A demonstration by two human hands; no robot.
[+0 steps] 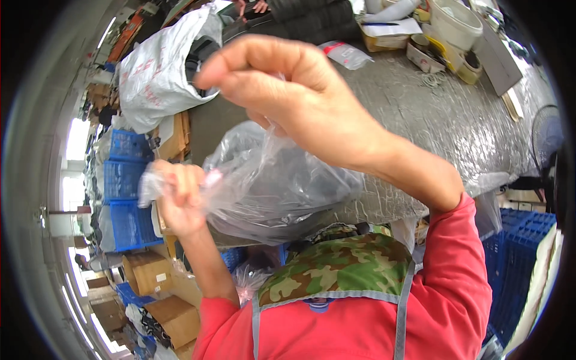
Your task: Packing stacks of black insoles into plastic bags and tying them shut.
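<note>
A large clear plastic bag (pixel 288 186) lies bunched at the near edge of the grey table, in front of my apron. Its crumpled upper part stretches between my two hands. My left hand (pixel 183 195) is closed round a gathered end of the film, and a loose tuft sticks out on its outer side. Higher up and to the right, my right hand (pixel 294 99) is curled with the film running up into its fingers, which hide the grip. Something dark shows through the bag, but I cannot make out what it is.
A white woven sack (pixel 159 69) with black items at its mouth stands at the far left. Behind it, another person's hands (pixel 252 7) touch black rolls (pixel 312 21). A white bucket (pixel 457 24) and tape rolls (pixel 471 63) sit far right. Blue crates (pixel 129 189) line the left.
</note>
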